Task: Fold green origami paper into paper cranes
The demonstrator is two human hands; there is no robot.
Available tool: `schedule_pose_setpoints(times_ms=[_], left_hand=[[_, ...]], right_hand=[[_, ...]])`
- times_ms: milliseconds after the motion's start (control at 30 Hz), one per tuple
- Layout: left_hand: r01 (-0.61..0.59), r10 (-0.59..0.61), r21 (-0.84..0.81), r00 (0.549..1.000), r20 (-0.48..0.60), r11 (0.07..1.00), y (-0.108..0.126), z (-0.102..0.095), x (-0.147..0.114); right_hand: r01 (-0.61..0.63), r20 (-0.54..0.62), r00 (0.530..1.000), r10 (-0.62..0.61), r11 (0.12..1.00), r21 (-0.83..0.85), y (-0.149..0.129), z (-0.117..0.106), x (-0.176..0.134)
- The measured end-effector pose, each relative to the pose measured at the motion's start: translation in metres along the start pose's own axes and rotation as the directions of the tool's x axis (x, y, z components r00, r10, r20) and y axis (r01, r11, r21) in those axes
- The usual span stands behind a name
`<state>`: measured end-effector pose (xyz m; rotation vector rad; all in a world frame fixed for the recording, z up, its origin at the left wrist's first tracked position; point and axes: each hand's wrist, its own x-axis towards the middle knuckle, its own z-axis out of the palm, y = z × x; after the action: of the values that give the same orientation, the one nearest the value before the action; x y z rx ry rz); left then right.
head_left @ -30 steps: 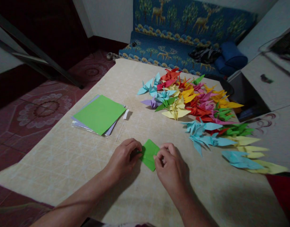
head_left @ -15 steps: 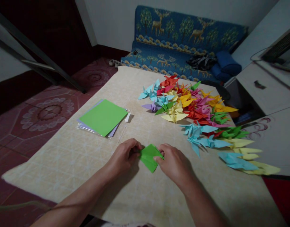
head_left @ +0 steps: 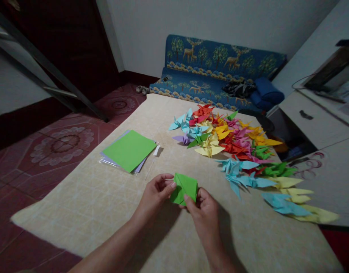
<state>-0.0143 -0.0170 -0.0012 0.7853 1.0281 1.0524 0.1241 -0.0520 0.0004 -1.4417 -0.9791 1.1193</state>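
A green folded origami paper (head_left: 185, 187), roughly square with a diagonal crease, is held between both hands above the table's near part. My left hand (head_left: 160, 189) pinches its left edge, thumb on top. My right hand (head_left: 204, 206) grips the lower right, its thumb pressed on the face and its fingers behind. Left of the hands and farther off lies a stack of square paper (head_left: 130, 149), green on top, with purple sheets and a clear wrapper showing underneath. A pile of folded paper cranes (head_left: 219, 136) in many colours spreads over the table's right side.
A cream patterned cloth (head_left: 86, 204) covers the table. Beyond it stands a blue sofa (head_left: 208, 81) with deer designs. At the right is a white cabinet (head_left: 310, 117); a metal ladder (head_left: 60, 76) leans at the left. A small white scrap (head_left: 156, 150) lies by the paper stack.
The green folded paper has been turned and lifted slightly, and now shows a squarer face. My right hand has shifted to its lower right edge. The head view has tilted up a little.
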Motion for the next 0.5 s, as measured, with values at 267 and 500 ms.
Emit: schedule_pose_setpoints(times_ms=[267, 500], left_hand=[[0.018, -0.027, 0.124, 0.998, 0.065, 0.992, 0.017, -0.004, 0.018], [-0.311, -0.260, 0.693, 0.766, 0.588, 0.651, 0.043, -0.004, 0.042]], right_hand=[[0.088, 0.140, 0.986, -0.087, 0.996, 0.000, 0.002, -0.023, -0.008], [0.515, 0.277, 0.857, -0.434, 0.731, -0.447, -0.004, -0.055, 0.003]])
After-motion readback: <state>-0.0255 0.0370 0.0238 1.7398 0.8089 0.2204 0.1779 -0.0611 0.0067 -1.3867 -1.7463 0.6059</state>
